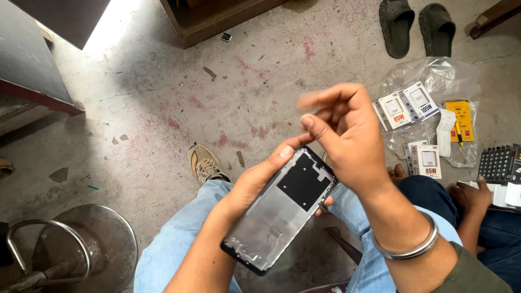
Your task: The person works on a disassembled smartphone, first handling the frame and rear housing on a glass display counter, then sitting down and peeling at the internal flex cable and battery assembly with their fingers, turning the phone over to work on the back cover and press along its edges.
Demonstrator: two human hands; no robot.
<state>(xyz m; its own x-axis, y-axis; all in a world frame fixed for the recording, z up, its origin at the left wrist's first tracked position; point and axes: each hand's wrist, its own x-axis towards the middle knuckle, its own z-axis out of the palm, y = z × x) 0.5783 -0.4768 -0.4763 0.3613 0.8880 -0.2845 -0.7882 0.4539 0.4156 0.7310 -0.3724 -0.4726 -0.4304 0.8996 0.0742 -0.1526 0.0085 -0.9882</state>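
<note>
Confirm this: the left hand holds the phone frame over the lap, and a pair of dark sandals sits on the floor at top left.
Not quite. The left hand does hold the phone frame over the lap, but the head view shows the sandals at top right, not top left.

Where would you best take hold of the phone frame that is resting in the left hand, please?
Probably by its two long edges near the middle, coming from above. The phone frame is flat and thin and lies open-side up, tilted across the left hand, which cradles it from underneath. The right hand hovers over its top end.
</note>
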